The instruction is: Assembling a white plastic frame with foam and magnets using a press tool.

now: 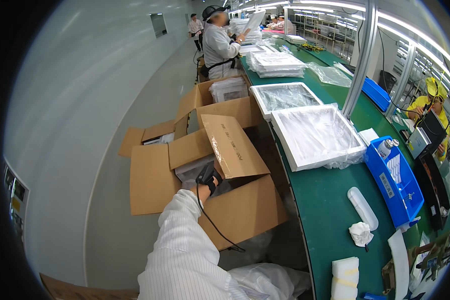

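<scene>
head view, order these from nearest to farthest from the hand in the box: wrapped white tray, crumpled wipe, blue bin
Measured from the left hand reaching into the cardboard box:
1. Wrapped white tray, on the green bench up and to the right.
2. Crumpled wipe, lower right on the bench.
3. Blue bin, far right edge.

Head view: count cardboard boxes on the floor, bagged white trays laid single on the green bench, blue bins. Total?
Open cardboard boxes: 3, nearest, middle, far; the left hand reaches into the nearest
Bagged white trays: 2
Blue bins: 2
Total: 7
</scene>
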